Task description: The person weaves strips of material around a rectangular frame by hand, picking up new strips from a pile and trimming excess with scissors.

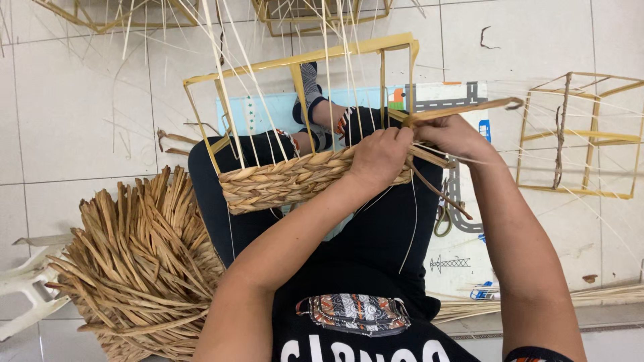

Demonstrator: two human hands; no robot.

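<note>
Left hand (379, 155) grips the half-woven basket (288, 179), right hand (453, 136) apparently pinching a straw strand (463, 107)

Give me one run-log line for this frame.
left hand pressing woven band | right hand gripping straw strand | yellow basket frame on lap | straw bundle on floor

Bare forearms; black printed T-shirt, black trousers, patterned waist pouch, grey patterned socks.

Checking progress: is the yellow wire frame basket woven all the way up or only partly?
Partly: braided straw rows cover only the bottom of the yellow wire frame; above, bare uprights show.
</note>
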